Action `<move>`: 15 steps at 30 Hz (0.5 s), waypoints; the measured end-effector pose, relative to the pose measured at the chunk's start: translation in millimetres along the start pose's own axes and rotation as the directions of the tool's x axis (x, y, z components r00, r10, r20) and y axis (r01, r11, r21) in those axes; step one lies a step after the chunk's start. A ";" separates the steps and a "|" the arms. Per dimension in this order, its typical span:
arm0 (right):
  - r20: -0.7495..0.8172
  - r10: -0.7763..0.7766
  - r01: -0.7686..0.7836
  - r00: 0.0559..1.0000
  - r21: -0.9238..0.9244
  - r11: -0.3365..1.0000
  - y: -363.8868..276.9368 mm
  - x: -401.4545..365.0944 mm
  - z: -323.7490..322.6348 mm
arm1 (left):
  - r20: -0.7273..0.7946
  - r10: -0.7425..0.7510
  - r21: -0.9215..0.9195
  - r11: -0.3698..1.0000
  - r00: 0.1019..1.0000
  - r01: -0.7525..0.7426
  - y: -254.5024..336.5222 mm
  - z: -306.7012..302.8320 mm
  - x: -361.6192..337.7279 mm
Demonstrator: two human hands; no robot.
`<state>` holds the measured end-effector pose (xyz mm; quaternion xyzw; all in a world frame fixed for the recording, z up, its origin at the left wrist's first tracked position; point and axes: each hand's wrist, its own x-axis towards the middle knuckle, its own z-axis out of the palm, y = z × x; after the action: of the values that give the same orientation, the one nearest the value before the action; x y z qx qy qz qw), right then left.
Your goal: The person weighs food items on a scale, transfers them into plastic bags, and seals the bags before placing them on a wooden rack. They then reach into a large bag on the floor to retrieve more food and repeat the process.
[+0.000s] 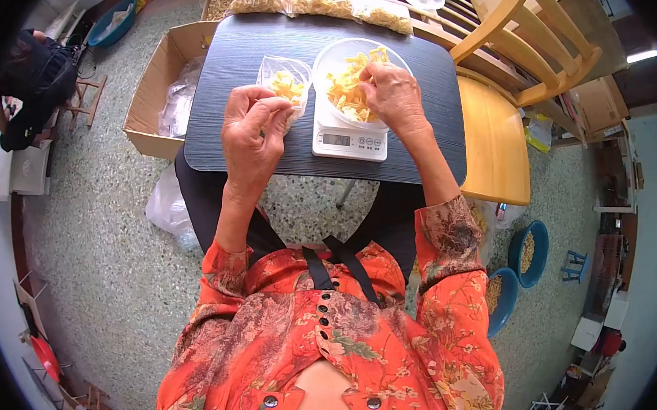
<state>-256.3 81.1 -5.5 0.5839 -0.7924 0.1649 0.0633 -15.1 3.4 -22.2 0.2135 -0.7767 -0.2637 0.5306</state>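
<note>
On the dark table [232, 53] a white kitchen scale [350, 140] carries a round white bowl [326, 52] of yellow, dried-looking strips [344, 84]. My right hand [395, 94] is in the bowl's right side, fingers bent and pinched at the strips; what lies between the fingertips is hidden. Left of the bowl is a clear plastic bag [271, 65], open at the top, with some of the same yellow pieces [285, 86] inside. My left hand [255, 127] pinches the near edge of this bag between thumb and fingers. The scale's display is too small to read surely.
Filled clear bags [320, 2] lie along the table's far edge. A cardboard box [157, 90] with plastic bags stands left, a wooden chair [493, 133] right. Blue basins [534, 254] sit on the floor at right. Another person [40, 78] is at far left.
</note>
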 end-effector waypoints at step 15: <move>0.215 0.415 -0.186 0.884 0.976 -0.111 16.2 -3.6 -29.3 | -0.009 0.019 -0.056 0.998 1.000 -0.020 2.1 9.4 5.6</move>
<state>-273.2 98.4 17.8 0.2384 -0.5347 0.7331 -0.3461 -26.0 3.3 -19.7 0.1919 -0.7687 -0.2794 0.5424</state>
